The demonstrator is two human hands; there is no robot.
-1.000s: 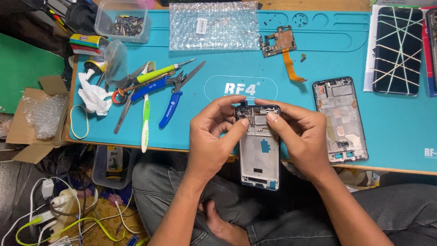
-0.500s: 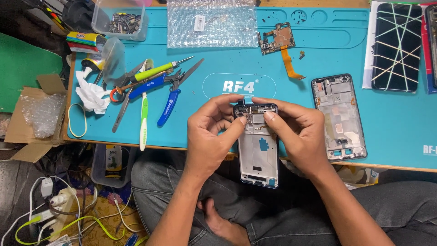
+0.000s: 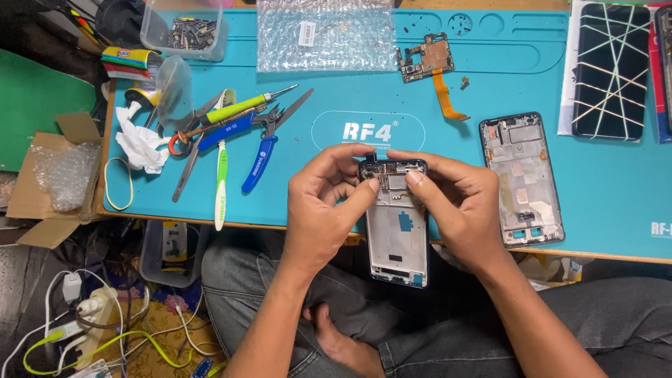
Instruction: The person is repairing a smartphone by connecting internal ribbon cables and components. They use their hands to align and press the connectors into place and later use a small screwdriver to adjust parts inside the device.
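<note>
The left hand (image 3: 323, 203) and the right hand (image 3: 455, 203) are together gripping an opened phone frame (image 3: 397, 234) at its top end, each hand clamped on one side; the thumbs are pressing near the upper inner edge of the frame, and the fingertips are curling over its top rim. The frame is being held inner side up, lengthwise toward the person, its upper part hanging over the near edge of the blue work mat (image 3: 336, 91) and its lower part projecting above the person's lap.

A second phone frame (image 3: 521, 178) is lying flat on the mat just right of the right hand, not touching it; a circuit board with an orange flex cable (image 3: 434, 66) is lying further up the mat. A sheet of bubble wrap (image 3: 325, 35) is resting at the top centre; a dark phone back with pale crossing lines (image 3: 610, 70) is sitting at the upper right.

To the left, blue-handled pliers (image 3: 260, 157), a green-handled screwdriver (image 3: 241, 108), a toothbrush (image 3: 221, 185) and a crumpled tissue (image 3: 140, 143) are lying in a loose cluster, well apart from the hands; a clear plastic tub of small parts (image 3: 183, 31) is standing at the upper left.
</note>
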